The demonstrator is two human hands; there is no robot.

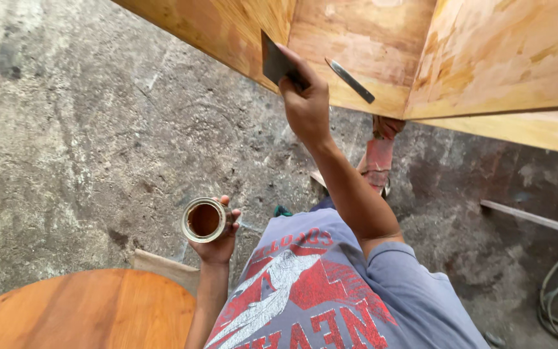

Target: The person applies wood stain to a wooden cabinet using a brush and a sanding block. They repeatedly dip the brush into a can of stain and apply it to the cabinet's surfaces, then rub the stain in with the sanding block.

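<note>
- Rough grey concrete floor (85, 129) lies beneath us; a plywood box (369, 45) stands ahead.
- Our right hand (305, 106) has its fingers clamped on a flat metal scraper (274, 61), blade pressed to the box's edge just above the fingertips.
- Our left hand (217, 242) has its fingers wrapped around an open tin (205, 220) of brown liquid.
- We judge the coating partly done: the wood looks patchy and uneven.
</note>
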